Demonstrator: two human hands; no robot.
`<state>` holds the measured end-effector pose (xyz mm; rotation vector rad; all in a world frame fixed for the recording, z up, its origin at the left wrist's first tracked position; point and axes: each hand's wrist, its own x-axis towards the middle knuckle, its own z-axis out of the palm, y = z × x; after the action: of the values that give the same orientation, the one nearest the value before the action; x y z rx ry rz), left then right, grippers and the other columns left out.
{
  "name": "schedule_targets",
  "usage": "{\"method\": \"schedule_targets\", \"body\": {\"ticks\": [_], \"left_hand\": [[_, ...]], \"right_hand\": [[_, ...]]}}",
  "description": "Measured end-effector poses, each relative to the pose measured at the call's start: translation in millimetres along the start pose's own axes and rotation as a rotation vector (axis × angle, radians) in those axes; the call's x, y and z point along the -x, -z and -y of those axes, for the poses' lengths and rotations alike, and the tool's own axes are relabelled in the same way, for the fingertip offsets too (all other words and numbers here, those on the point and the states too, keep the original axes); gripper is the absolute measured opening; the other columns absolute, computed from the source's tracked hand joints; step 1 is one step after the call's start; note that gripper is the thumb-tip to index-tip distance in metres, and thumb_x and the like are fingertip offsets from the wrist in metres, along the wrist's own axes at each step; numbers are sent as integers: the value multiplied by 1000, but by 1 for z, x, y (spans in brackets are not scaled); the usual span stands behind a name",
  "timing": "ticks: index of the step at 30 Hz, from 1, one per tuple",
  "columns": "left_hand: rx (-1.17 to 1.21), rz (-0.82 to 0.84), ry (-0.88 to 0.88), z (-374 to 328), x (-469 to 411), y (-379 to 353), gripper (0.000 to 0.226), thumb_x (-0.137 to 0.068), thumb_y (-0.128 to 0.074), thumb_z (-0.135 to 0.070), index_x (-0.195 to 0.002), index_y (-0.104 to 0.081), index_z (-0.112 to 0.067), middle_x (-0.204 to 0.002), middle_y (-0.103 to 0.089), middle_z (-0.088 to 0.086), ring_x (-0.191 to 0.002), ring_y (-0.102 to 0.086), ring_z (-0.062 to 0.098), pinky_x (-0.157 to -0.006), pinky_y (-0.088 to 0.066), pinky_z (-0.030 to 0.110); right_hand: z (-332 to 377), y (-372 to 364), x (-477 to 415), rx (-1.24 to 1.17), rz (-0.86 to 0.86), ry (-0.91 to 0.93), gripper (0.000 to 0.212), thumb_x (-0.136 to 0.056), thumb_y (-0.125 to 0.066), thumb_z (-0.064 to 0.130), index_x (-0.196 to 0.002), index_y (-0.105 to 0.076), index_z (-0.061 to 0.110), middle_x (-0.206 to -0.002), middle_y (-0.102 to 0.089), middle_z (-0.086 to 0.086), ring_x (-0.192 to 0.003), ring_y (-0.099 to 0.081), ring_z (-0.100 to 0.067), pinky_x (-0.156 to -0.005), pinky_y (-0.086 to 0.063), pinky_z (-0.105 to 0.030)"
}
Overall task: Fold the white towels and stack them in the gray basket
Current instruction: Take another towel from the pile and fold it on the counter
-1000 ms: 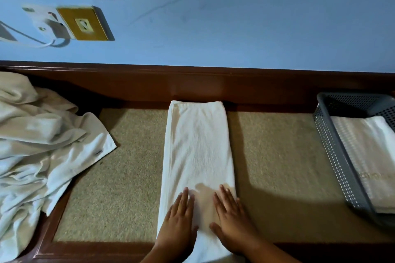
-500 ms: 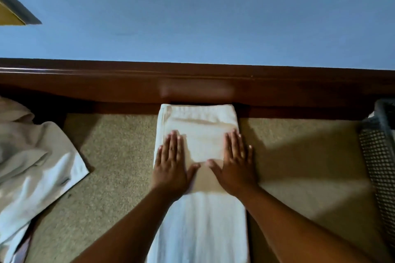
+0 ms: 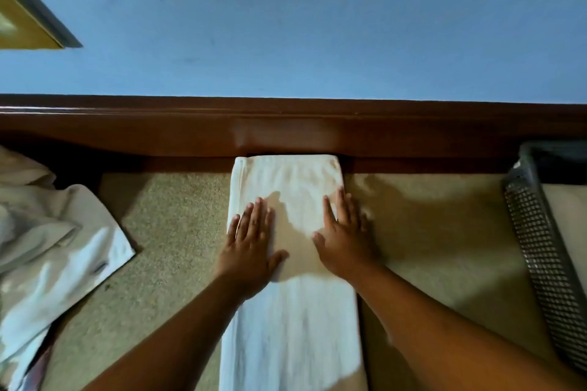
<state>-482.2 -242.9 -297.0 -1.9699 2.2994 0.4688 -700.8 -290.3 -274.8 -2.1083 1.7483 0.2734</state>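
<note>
white cloth lies under both palms: my left hand (image 3: 251,243) and right hand (image 3: 344,244) press flat, fingers straight, on the folded towel (image 3: 292,343). it runs lengthwise on the beige mat (image 3: 178,232), far end against the wooden rail (image 3: 413,133). gray basket (image 3: 540,247) at right; loose towels (image 3: 57,247) at left.

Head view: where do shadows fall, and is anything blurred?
Head view: a tan shadow lies on the folded towel between the left hand and right hand; head view edges are soft, the basket and the towel pile smeared.
</note>
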Motion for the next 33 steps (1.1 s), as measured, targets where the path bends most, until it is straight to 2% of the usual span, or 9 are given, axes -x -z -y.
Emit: {"method": "schedule_targets", "body": {"ticks": [4,8,13,17,21,23,26,29,33], "left_hand": [[-37,129,-182,-20,108,-31,87,-89,-44,-69,-158,-32,-16,-167,-17,12,-151,-29,31,-118,-14,44],[10,247,-26,-30,190,-49,95,-81,-46,-73,-155,-37,-15,-165,-25,9,-150,-24,26,-119,-8,43],[19,269,19,-23,250,-54,97,-78,-42,-76,-154,-40,-16,-168,-18,8,-147,-29,27,-119,-5,43],[151,231,159,-24,279,-54,96,-93,-43,-70,-161,9,-27,-169,8,8,-154,-15,27,-122,-16,36],[564,147,398,-42,301,-54,103,-88,-71,-50,-161,-8,-17,-153,-37,7,-137,-42,24,-111,-41,37],[772,93,528,-52,308,-55,95,-81,-82,-36,-155,-27,-14,-135,-54,3,-121,-56,19,-98,-48,30],[901,88,672,-62,312,-55,68,-76,-87,-28,-133,-51,-13,-108,-65,-6,-94,-63,7,-74,-47,18],[795,197,689,-59,313,-56,50,-72,-86,-47,-107,-62,-22,-94,-68,-10,-86,-64,10,-78,-54,33],[862,363,685,-54,325,-62,61,-57,-83,-66,-96,-74,-20,-83,-76,-7,-79,-71,9,-78,-60,38]], "right_hand": [[2,-28,104,-16,207,172,89,-93,-43,56,-159,7,24,-153,41,3,-145,32,-17,-121,-5,-57],[-4,-49,182,-25,291,98,98,-90,-49,59,-158,12,24,-157,38,3,-148,29,-19,-122,1,-53],[-15,-77,246,-14,320,42,105,-87,-55,61,-158,12,23,-161,32,0,-153,14,-24,-122,-6,-47],[-18,-97,274,-176,199,-123,106,-81,-65,61,-159,1,32,-165,-10,-11,-148,-21,-30,-118,-27,-39],[-14,-119,294,-441,137,-254,109,-75,-82,40,-158,-16,13,-154,-36,-14,-139,-40,-29,-113,-32,-32],[-9,-127,303,-535,137,-317,101,-74,-85,32,-154,-28,7,-151,-42,-13,-137,-44,-27,-113,-34,-31],[-7,-130,310,-656,128,-433,80,-75,-85,24,-141,-45,3,-133,-59,-11,-120,-58,-25,-96,-45,-28],[-13,-129,311,-770,171,-533,60,-75,-85,24,-124,-59,2,-113,-70,-8,-96,-66,-20,-79,-48,-24],[-14,-126,322,-803,334,-534,28,-71,-88,22,-87,-65,19,-86,-70,5,-80,-67,-12,-77,-56,-27]]}}
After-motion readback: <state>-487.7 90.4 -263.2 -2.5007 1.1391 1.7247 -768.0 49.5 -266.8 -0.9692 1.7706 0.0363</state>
